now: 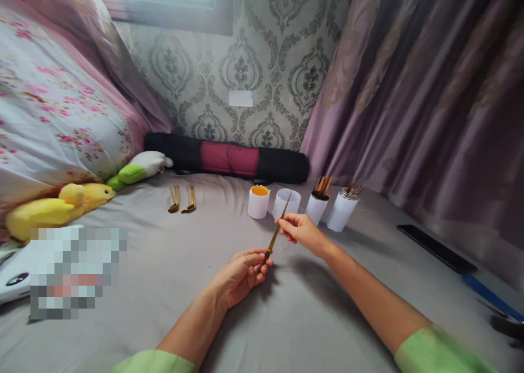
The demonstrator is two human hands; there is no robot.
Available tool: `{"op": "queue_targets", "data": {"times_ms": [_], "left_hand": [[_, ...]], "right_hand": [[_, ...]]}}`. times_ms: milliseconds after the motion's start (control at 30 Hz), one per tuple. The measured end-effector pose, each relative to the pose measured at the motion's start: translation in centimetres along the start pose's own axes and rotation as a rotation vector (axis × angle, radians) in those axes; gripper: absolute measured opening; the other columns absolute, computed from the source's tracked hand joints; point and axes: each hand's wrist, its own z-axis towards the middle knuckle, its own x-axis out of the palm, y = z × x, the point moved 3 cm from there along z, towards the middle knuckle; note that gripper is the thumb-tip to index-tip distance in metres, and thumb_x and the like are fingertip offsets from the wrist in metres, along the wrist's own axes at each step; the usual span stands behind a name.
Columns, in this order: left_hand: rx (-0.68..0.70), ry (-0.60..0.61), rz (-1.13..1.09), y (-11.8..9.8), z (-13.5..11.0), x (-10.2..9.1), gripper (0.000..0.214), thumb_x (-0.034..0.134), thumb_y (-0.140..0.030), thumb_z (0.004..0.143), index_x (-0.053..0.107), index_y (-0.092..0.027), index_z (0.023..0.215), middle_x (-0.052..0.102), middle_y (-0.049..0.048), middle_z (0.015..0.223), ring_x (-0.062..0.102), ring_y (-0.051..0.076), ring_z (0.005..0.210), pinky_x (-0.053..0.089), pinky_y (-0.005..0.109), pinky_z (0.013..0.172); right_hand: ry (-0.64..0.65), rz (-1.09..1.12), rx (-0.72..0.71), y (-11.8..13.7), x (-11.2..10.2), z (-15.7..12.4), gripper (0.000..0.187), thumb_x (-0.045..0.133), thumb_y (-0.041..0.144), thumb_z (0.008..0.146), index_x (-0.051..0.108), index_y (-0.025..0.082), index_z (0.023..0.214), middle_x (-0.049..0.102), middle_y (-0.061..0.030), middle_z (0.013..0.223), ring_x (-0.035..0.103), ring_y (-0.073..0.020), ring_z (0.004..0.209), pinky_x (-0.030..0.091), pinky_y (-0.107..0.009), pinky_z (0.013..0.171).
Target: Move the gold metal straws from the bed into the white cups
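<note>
A thin golden-brown stick [279, 227] slants up and to the right over the grey sheet [172, 285]. My left hand [242, 274] pinches its lower end, fingers curled. My right hand [302, 232] pinches it near the middle, fingers closed. Just beyond stand several white cups in a row: one with orange liquid [258, 201], an empty-looking translucent one [286, 202], and two holding similar sticks [319, 200] [343, 208]. Two pairs of golden sticks [183, 199] lie flat further left.
A black and red rolled bag [227, 159] lies along the patterned wall. Yellow [53, 208] and green-white [141, 168] plush toys rest at the left by floral bedding. A black flat object [436, 248] and a blue strip [491, 296] lie at the right below the curtain.
</note>
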Motion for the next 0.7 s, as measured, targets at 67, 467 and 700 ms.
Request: {"op": "queue_targets", "data": {"times_ms": [67,467,700], "left_hand": [[-0.002,-0.001,-0.001,0.0,0.0,0.0,0.022,0.055,-0.007,0.071,0.054,-0.009,0.092,0.061,0.0071,0.074,0.054,0.006,0.054,0.043,0.017,0.05],[-0.019,-0.016,-0.017,-0.1,-0.1,0.0,0.021,0.053,-0.006,0.072,0.052,-0.009,0.092,0.06,0.0068,0.073,0.054,0.006,0.054,0.043,0.017,0.051],[-0.009,-0.014,-0.028,-0.1,0.1,-0.2,0.022,0.052,-0.005,0.071,0.05,-0.009,0.093,0.06,0.0069,0.073,0.053,0.006,0.054,0.043,0.017,0.051]], "right_hand": [[-0.026,-0.001,-0.004,0.3,-0.5,0.4,0.027,0.054,0.04,0.072,0.059,0.013,0.076,0.053,0.0026,0.059,0.041,-0.0037,0.041,0.029,-0.016,0.036],[-0.232,0.015,-0.066,2.1,-3.5,3.3,0.027,0.053,0.039,0.073,0.06,0.013,0.076,0.055,0.0004,0.059,0.042,-0.0036,0.041,0.032,-0.015,0.035],[-0.271,-0.01,-0.059,2.7,-3.9,4.0,0.027,0.054,0.038,0.075,0.058,0.013,0.07,0.057,-0.0011,0.057,0.042,-0.0039,0.038,0.029,-0.016,0.032]]}}
